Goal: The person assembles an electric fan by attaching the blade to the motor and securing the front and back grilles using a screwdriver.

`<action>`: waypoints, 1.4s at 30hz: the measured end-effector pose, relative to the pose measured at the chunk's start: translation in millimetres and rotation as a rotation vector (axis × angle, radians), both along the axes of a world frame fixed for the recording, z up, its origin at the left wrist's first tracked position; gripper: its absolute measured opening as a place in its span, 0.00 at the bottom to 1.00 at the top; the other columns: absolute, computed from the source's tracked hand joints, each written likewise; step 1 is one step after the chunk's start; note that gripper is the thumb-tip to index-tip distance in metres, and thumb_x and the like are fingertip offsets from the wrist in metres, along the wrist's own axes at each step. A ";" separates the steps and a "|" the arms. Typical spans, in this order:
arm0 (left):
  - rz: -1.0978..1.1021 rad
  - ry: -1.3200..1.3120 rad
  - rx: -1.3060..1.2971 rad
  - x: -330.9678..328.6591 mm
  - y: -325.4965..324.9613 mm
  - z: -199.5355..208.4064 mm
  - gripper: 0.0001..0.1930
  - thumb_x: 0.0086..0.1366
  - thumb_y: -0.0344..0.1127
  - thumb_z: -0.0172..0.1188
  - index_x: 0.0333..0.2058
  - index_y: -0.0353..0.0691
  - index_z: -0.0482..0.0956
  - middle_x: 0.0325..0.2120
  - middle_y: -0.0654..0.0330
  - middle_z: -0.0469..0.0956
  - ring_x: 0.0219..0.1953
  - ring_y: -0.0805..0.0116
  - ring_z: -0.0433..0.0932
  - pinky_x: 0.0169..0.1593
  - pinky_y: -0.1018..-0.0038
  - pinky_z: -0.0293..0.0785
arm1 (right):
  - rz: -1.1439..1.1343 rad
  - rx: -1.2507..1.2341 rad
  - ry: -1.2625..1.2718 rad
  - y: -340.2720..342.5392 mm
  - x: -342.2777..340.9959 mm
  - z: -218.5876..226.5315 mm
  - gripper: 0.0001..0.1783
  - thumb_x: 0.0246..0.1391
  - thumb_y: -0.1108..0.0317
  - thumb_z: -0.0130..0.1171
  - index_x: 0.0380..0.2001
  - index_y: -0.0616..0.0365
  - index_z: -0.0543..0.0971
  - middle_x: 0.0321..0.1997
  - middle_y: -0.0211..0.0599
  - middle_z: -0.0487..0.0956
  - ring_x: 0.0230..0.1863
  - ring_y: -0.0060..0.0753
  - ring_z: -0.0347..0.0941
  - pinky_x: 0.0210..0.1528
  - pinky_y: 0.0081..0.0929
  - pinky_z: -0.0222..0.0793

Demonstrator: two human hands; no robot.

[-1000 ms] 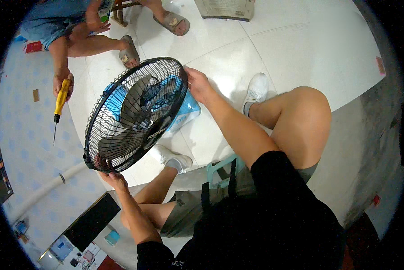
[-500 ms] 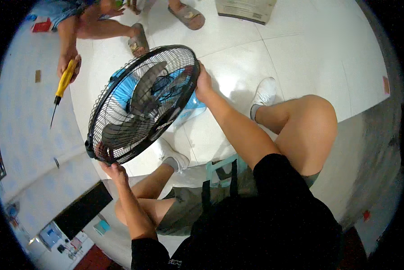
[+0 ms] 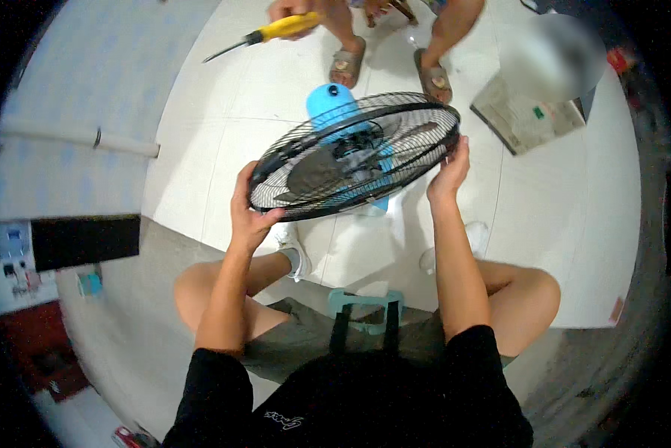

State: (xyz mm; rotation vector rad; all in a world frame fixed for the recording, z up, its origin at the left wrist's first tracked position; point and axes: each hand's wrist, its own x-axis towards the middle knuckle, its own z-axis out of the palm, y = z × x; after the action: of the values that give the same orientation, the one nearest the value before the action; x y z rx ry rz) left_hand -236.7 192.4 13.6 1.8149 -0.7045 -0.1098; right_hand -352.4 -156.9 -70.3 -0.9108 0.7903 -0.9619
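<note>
Fan head (image 3: 358, 153), a black wire cage with dark blades (image 3: 313, 173) inside, held up in front of the lap, over the pale tiled floor (image 3: 216, 179). Clamped at opposite sides of the rim by both hands, well apart from each other: at the left edge by the left hand (image 3: 251, 216), with thumb on the near side; at the right edge by the right hand (image 3: 449, 175), with fingers partly hidden at the rim. Tilted, with the right end farther up the view than the left. Beyond and partly seen through the wires, a blue rounded piece (image 3: 331, 104) with a round black part near its top; cannot tell whether touching the cage. At upper left, a co-worker's hand (image 3: 281, 10) round the yellow handle of a screwdriver (image 3: 279, 28), with shaft slanting down to the left, well apart from the cage. Nearby, brown sandals (image 3: 346, 67) on the co-worker's feet. To the right, a flat beige box (image 3: 526, 123) on the floor. Just below the cage, a white shoe (image 3: 290, 250) on the wearer's left foot.
</note>
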 end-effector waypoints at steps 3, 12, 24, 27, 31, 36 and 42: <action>0.013 0.017 0.000 -6.1 -9.0 6.4 0.52 0.45 0.59 0.79 0.61 0.32 0.66 0.52 0.53 0.75 0.55 0.60 0.74 0.61 0.66 0.69 | 0.082 -0.003 -0.024 -12.9 6.3 -2.5 0.32 0.73 0.46 0.38 0.59 0.64 0.74 0.56 0.36 0.77 0.57 0.32 0.70 0.65 0.30 0.59; 0.046 -0.108 0.190 -29.0 -10.5 23.7 0.44 0.40 0.43 0.80 0.56 0.36 0.69 0.48 0.50 0.76 0.49 0.49 0.77 0.53 0.60 0.74 | 0.220 0.082 -0.008 -30.1 49.3 12.5 0.36 0.71 0.40 0.38 0.66 0.58 0.67 0.65 0.36 0.73 0.64 0.36 0.68 0.68 0.34 0.59; 0.074 -0.211 0.184 -13.5 -6.4 46.0 0.45 0.43 0.45 0.79 0.58 0.34 0.66 0.54 0.45 0.72 0.54 0.45 0.74 0.57 0.58 0.72 | 0.368 0.050 0.234 -53.1 21.1 11.3 0.25 0.70 0.46 0.43 0.62 0.45 0.71 0.60 0.27 0.75 0.56 0.29 0.71 0.52 0.35 0.66; 0.055 -0.282 0.150 -7.9 -3.5 50.4 0.44 0.45 0.46 0.78 0.58 0.34 0.67 0.56 0.44 0.70 0.56 0.44 0.72 0.59 0.58 0.71 | 0.328 0.031 0.298 -43.2 19.1 33.8 0.27 0.69 0.49 0.47 0.62 0.53 0.71 0.59 0.32 0.76 0.57 0.31 0.73 0.60 0.32 0.67; 0.053 -0.278 0.092 -7.8 -8.6 59.5 0.43 0.46 0.40 0.78 0.60 0.36 0.67 0.58 0.44 0.69 0.59 0.45 0.72 0.62 0.59 0.70 | 0.331 -0.094 0.219 -95.8 15.6 45.8 0.22 0.70 0.54 0.50 0.55 0.59 0.76 0.52 0.35 0.80 0.51 0.28 0.75 0.55 0.31 0.71; -0.009 -0.268 0.006 -10.0 -8.3 73.7 0.35 0.52 0.39 0.74 0.57 0.36 0.71 0.59 0.44 0.70 0.60 0.44 0.71 0.63 0.58 0.69 | 0.402 -0.882 0.303 -29.8 75.3 180.0 0.11 0.64 0.71 0.58 0.44 0.67 0.82 0.45 0.37 0.83 0.46 0.28 0.78 0.54 0.25 0.71; 0.017 -0.244 -0.108 -9.7 -15.5 79.6 0.28 0.56 0.36 0.72 0.54 0.35 0.74 0.57 0.44 0.71 0.60 0.46 0.72 0.62 0.60 0.68 | 0.688 -1.547 0.211 64.4 179.8 248.4 0.20 0.53 0.72 0.66 0.50 0.60 0.80 0.49 0.42 0.81 0.49 0.40 0.79 0.53 0.34 0.74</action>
State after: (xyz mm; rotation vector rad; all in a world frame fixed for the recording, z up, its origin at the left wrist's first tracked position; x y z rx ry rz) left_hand -246.4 176.9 93.2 1.7467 -0.8499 0.1609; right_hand -172.6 -92.6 178.1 -2.4270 -0.3205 -0.7299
